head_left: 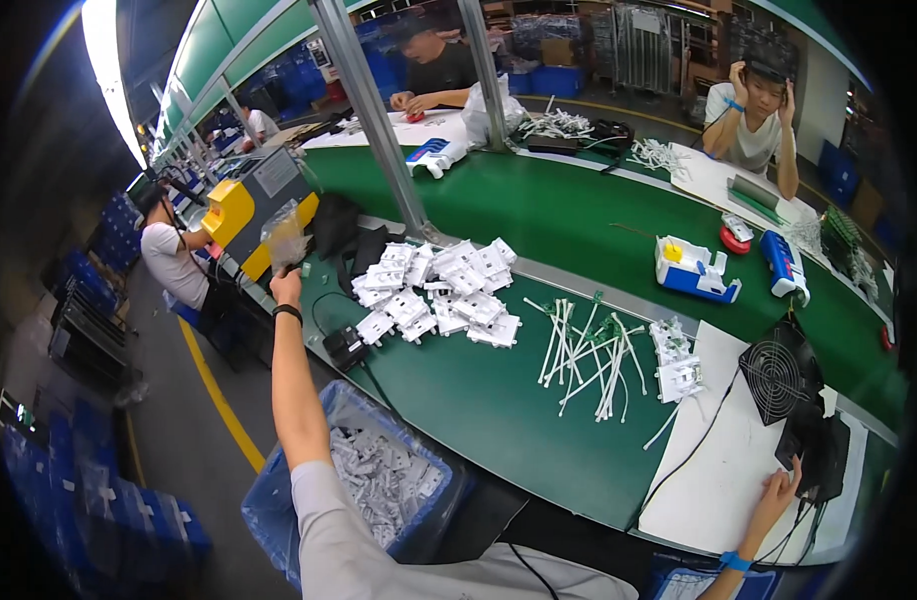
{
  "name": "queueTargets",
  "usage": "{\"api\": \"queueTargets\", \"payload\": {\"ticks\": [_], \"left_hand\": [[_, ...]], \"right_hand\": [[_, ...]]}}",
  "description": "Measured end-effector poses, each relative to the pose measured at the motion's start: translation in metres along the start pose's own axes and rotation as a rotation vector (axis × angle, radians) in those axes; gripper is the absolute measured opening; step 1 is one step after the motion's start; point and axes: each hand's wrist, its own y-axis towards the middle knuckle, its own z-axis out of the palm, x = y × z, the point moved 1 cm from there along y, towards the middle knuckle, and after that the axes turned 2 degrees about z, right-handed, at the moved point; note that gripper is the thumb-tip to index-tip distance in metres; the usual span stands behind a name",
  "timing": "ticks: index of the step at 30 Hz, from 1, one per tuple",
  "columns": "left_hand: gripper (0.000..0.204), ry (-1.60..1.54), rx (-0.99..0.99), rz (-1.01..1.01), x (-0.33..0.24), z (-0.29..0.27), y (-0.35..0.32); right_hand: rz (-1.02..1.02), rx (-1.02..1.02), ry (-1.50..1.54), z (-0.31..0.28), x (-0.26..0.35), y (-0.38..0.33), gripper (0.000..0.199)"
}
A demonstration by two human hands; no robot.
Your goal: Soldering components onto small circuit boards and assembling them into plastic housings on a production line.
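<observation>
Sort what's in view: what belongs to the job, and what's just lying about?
Probably the job:
clear plastic bag, at left hand
black device, at right hand
white plastic parts
white cables

Probably just lying about:
blue-and-white case
red round object

hands [286, 288]: 2 | small clear bag [284, 240]: 1 | round-grilled black fan [776, 374]: 1 | blue-and-white housings [784, 262]: 3 | yellow-and-grey machine [264, 208]: 1 | co-workers [173, 262]: at least 4 | white plastic brackets [407, 307], white cables [607, 383]: many, overlapping, uncountable

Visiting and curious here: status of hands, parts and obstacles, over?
Left hand at clear plastic bag; right hand at black device. White parts heaped on green table. Nothing plainly blocking either hand.
</observation>
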Motion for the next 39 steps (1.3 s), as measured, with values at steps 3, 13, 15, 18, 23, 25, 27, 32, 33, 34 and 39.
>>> {"api": "queueTargets", "payload": {"ticks": [3, 13, 15, 18, 23, 25, 27, 32, 33, 34, 39], "left_hand": [[0.104, 0.295, -0.003, 0.063, -0.025, 0.076, -0.057], [0.071, 0.173, 0.678, 1.091, -0.165, 0.13, -0.251], [0.078, 0.29, 0.805, 1.129, -0.199, 0.147, -0.295], [0.082, 0.487, 0.829, 0.978, -0.182, 0.166, -0.292], [0.075, 0.521, 0.838, 0.945, -0.176, 0.193, -0.303], [0.074, 0.519, 0.843, 0.93, -0.187, 0.187, -0.305], [0.074, 0.351, 0.792, 0.891, -0.204, 0.173, -0.307], [0.059, -0.422, 0.904, 0.259, -0.2, 0.158, -0.316], [0.06, -0.715, 1.075, -0.159, -0.208, 0.151, -0.329], [0.063, -0.994, 1.208, -0.605, -0.22, 0.144, -0.344], [0.08, -1.068, 1.511, -0.845, -0.231, 0.145, -0.398]], "right_hand": [[-0.022, -0.029, -0.094, -0.021, 0.01, -0.009, 0.035], [-0.181, 0.442, -0.153, 0.109, 0.179, -0.063, 0.024], [-0.154, 0.7, -0.063, 0.161, 0.207, -0.075, 0.02], [-0.546, 0.872, -0.118, 0.242, 0.252, -0.096, 0.024], [-0.617, 0.824, -0.26, 0.325, 0.241, -0.075, 0.044], [-0.613, 0.68, -0.272, 0.358, 0.229, -0.066, 0.04], [-0.621, 0.65, -0.356, 0.379, 0.225, -0.061, 0.033], [-0.673, 0.584, -0.403, 0.399, 0.219, -0.057, 0.015], [-0.648, 0.536, -0.39, 0.395, 0.221, -0.056, 0.01], [-0.649, 0.445, -0.289, 0.388, 0.224, -0.051, 0.008], [-0.512, 0.24, 0.177, 0.342, 0.261, -0.029, 0.006]]}}
